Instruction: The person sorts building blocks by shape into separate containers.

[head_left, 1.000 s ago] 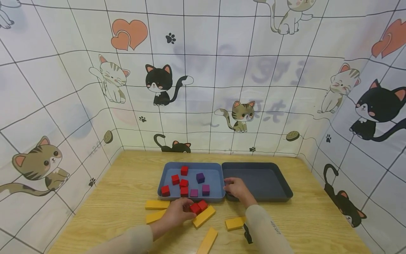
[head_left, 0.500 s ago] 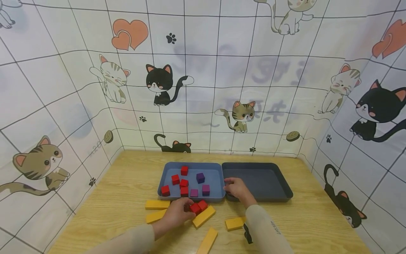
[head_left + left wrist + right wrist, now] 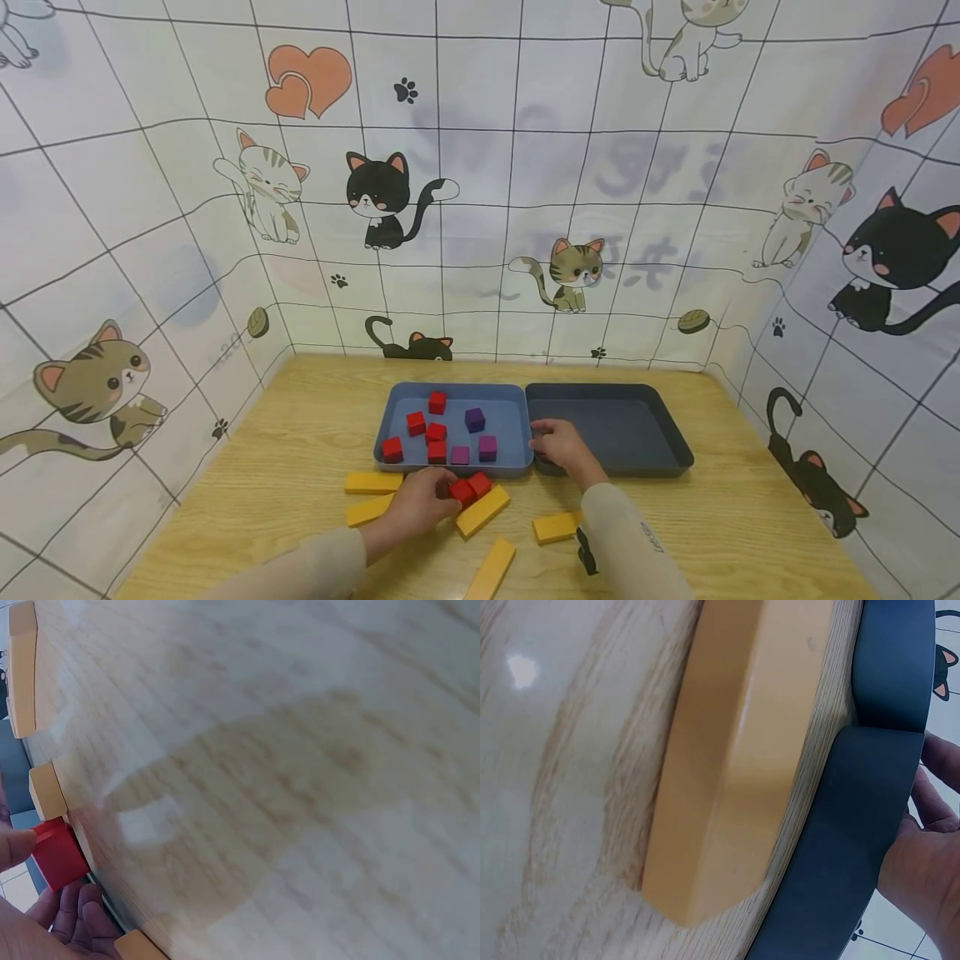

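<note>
In the head view, my left hand (image 3: 420, 502) is at the front of the blue tray (image 3: 517, 400), thumb and fingers around a red cube (image 3: 462, 492). The left wrist view shows the thumb against one side of that cube and the fingers at another. A second red cube (image 3: 479, 483) sits beside it, close to a yellow block (image 3: 483, 512). My right hand (image 3: 564, 450) rests with loosely bent fingers over the left side of the dark tray (image 3: 615, 429), fingertips near the rim it shares with the blue tray. What its fingertips touch is hard to see.
Several red cubes (image 3: 436, 433) and a few purple cubes (image 3: 487, 448) lie in the blue tray. Other yellow blocks lie on the wooden table (image 3: 247, 517), one block (image 3: 557, 527) beside my right forearm. A cat-print cloth (image 3: 480, 317) encloses the back and sides.
</note>
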### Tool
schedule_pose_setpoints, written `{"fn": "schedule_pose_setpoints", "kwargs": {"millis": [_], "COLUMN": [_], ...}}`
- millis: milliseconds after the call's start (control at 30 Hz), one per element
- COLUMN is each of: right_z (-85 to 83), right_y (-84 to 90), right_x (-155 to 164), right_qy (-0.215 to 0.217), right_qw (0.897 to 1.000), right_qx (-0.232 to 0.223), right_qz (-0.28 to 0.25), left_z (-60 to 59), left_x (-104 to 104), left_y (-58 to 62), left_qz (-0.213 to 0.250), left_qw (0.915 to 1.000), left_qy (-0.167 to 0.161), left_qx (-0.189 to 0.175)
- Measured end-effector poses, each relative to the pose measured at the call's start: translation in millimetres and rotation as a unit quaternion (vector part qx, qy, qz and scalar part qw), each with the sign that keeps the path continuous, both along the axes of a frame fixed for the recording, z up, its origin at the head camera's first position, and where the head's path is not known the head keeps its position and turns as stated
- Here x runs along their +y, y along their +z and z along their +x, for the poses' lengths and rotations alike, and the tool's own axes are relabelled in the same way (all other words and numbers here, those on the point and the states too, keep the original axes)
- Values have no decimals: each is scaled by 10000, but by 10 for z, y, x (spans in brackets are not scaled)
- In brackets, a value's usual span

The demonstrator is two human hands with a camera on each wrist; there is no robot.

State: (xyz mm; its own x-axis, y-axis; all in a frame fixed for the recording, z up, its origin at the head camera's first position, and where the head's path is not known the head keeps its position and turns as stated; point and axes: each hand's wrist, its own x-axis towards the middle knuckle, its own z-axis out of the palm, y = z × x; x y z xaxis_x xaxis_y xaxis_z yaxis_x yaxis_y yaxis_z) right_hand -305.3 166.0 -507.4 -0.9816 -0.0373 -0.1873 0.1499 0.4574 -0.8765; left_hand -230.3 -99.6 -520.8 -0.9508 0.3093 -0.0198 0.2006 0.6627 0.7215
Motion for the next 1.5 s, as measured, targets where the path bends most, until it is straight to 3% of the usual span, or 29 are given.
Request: {"fn": "schedule_pose_setpoints", "kwargs": {"millis": [167,467,733,1033,1167,1500], "right_z": [-4,2,-3,4,7,21], "right_y": [-15,-7,-9,-18,-21,-8], "right_x": [3,14,17,20,24,23], "right_qy": [-19,13,19,52,55,77], "right_qw": [9999,9999,9999,10000,10000,9999], "right_qx": [-117,-151,-128,-58,-47,-64], "right_qz": [-15,-46,-32,-31,-35,-62], "left_z": [0,27,-60,-346,-503,-925], "left_x": [-13,-30,-53,-77,-86,-120], "left_y": [15,175,302,456,501,465], "left_qz": [65,448,463,476,609,543], "left_qw": [10000,9988,9982,9963,9948,9891], "left_qy": [-40,-108,93,544,743,1347], "left_qx": [21,-191,370,476,351,261]}}
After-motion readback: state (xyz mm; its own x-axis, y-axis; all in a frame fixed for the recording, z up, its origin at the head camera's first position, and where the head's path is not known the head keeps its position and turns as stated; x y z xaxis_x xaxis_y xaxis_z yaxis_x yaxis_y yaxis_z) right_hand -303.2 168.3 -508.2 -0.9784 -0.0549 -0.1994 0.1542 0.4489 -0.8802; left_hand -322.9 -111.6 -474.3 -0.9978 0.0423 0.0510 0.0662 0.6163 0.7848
